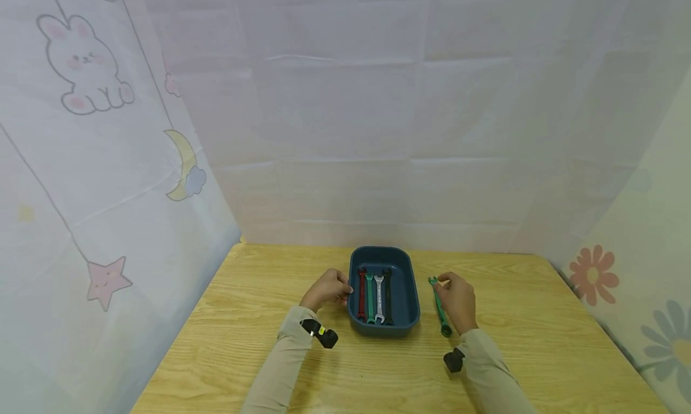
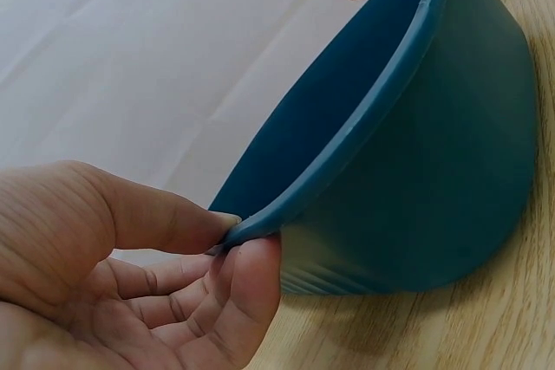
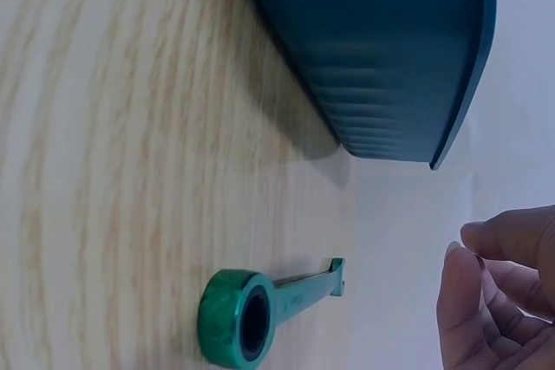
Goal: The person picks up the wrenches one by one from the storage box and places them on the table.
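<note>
A dark blue plastic bin (image 1: 384,331) stands on the table, its left rim pinched between the thumb and fingers of my left hand (image 1: 328,289). Inside it lie a red wrench (image 1: 362,295), a green wrench (image 1: 370,300), a silver wrench (image 1: 379,300) and a black wrench (image 1: 388,300), side by side. Right of the bin, a green ratcheting wrench (image 3: 302,295) lies on the wood with its ring end nearer me. My right hand (image 1: 456,299) hovers by its open end, thumb and fingertip close together with nothing between them; the right wrist view shows it apart from the wrench.
The wooden table (image 1: 243,336) extends to both sides of the bin. A pale sheet (image 1: 345,132) hangs behind the table's far edge, with printed cartoon sheets at the left and right. Small black cameras sit on both wrists.
</note>
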Available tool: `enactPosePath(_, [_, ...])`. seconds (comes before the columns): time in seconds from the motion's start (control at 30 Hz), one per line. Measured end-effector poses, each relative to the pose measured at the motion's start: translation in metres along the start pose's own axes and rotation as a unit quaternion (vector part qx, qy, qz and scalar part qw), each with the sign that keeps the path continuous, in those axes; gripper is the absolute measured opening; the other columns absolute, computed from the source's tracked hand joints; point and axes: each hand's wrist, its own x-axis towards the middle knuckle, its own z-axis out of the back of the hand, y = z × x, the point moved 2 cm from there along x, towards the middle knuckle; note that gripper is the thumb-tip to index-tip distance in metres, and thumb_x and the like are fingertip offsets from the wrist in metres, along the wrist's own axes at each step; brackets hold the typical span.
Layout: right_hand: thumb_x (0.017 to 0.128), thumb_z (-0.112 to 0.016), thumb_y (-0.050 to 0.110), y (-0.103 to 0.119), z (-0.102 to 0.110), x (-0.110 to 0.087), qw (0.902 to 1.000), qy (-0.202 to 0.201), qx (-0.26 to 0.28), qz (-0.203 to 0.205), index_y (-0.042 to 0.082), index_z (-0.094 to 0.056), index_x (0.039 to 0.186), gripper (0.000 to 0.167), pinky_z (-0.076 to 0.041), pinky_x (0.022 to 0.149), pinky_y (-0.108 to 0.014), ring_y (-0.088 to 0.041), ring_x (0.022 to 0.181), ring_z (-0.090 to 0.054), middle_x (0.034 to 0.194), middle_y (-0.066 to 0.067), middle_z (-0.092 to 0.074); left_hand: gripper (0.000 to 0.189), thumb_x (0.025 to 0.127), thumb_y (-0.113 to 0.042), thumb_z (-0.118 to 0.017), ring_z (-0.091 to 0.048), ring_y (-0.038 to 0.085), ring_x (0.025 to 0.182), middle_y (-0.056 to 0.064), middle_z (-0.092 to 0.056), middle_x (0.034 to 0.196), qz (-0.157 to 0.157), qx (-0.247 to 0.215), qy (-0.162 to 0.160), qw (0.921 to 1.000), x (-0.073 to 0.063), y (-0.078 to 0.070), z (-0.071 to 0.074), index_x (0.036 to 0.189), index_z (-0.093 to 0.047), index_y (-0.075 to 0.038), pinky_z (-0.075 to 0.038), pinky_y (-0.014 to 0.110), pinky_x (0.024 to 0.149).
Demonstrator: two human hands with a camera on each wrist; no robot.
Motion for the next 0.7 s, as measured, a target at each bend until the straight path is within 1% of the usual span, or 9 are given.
enactPosePath(0.3, [0.096, -0.066, 0.012, 0.007, 0.001, -0.001, 0.9999, -0.005, 0.012, 0.005, -0.005, -0.067, 0.114, 0.025, -0.045, 0.042, -0.03, -0.015, 0.045, -0.056, 0.078, -0.017, -0.069, 0.008, 0.091, 0.008, -0.061, -0.058, 0.018, 0.06, 0.011, -0.06, 0.078, 0.005, -0.006, -0.001, 1.0, 0.002, 0.002, 0.0, 0.098, -0.059, 0.011, -0.059, 0.038, 0.062])
enactPosePath(0.43, [0.096, -0.067, 0.012, 0.009, 0.002, -0.002, 0.9997, -0.006, 0.02, 0.015, -0.006, -0.066, 0.113, 0.025, -0.047, 0.041, -0.03, -0.018, 0.045, -0.058, 0.077, -0.017, -0.068, 0.007, 0.091, 0.008, -0.061, -0.058, 0.018, 0.06, 0.011, -0.06, 0.079, 0.004, -0.006, -0.002, 1.0, 0.0, 0.0, 0.001, 0.098, -0.059, 0.011, -0.059, 0.039, 0.063])
enactPosePath(0.63, [0.095, -0.067, 0.011, 0.014, 0.004, -0.003, 0.9995, -0.009, 0.02, 0.024, -0.006, -0.066, 0.111, 0.023, -0.047, 0.042, -0.029, -0.016, 0.044, -0.057, 0.074, -0.014, -0.067, 0.007, 0.091, 0.008, -0.06, -0.058, 0.018, 0.06, 0.012, -0.06, 0.079, 0.004, -0.009, 0.001, 0.9999, 0.0, 0.0, 0.001, 0.098, -0.058, 0.011, -0.059, 0.039, 0.063])
enactPosePath(0.7, [0.095, -0.067, 0.011, 0.015, 0.004, -0.002, 0.9995, -0.01, 0.02, 0.023, -0.006, -0.066, 0.112, 0.023, -0.047, 0.042, -0.029, -0.02, 0.045, -0.058, 0.074, -0.013, -0.067, 0.007, 0.092, 0.008, -0.06, -0.058, 0.018, 0.06, 0.013, -0.06, 0.08, 0.004, -0.01, 0.003, 0.9999, 0.0, 0.0, 0.001, 0.098, -0.058, 0.01, -0.06, 0.039, 0.064])
